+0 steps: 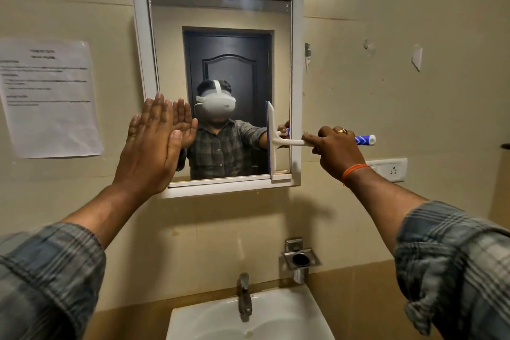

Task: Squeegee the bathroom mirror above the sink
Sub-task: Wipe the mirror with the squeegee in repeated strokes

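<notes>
- My right hand (335,150) has its grip closed around the squeegee (276,141), fingers wrapped on the white-and-blue handle.
- The squeegee's blade stands upright against the mirror (220,63), at the glass's lower right edge.
- My left hand (150,143) is flat and open, palm pressed on the mirror's lower left, holding nothing.
- The sink (289,315) and tap (244,295) sit below, near me.
</notes>
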